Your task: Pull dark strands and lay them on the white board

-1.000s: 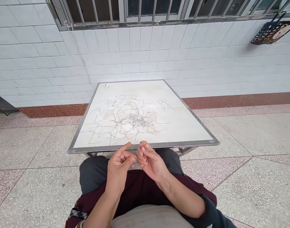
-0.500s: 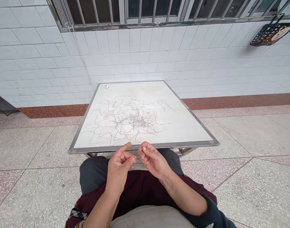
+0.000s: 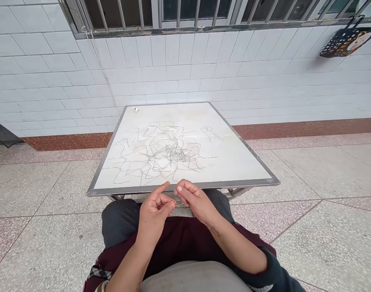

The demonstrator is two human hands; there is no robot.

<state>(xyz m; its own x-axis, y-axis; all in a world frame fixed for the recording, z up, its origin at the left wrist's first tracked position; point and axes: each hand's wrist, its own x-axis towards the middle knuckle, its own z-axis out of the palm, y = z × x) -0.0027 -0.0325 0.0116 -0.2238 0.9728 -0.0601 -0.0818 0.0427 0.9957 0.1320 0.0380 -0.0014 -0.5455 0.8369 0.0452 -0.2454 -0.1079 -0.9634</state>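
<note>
Many thin dark wires [image 3: 170, 154] lie tangled and scattered on a white table [image 3: 234, 162] with a grey metal edge. Over my lap, just in front of the near edge, my left hand [image 3: 156, 209] pinches a thin wire between thumb and fingertips. Close beside it on the right, my right hand [image 3: 193, 198] has thumb and fingers pressed together on the same thin wire, of which a faint length shows between the hands. The wire's ends are too fine to make out.
A small white and red item [image 3: 136, 110] sits at the table's far left corner. Behind the table stands a tiled wall [image 3: 179, 73] with a barred window above. A patterned bag [image 3: 346, 42] hangs at the upper right. My knees are under the near edge.
My right hand has turned slightly, its fingers now closer together and a little nearer my left hand. My left hand has barely moved.
</note>
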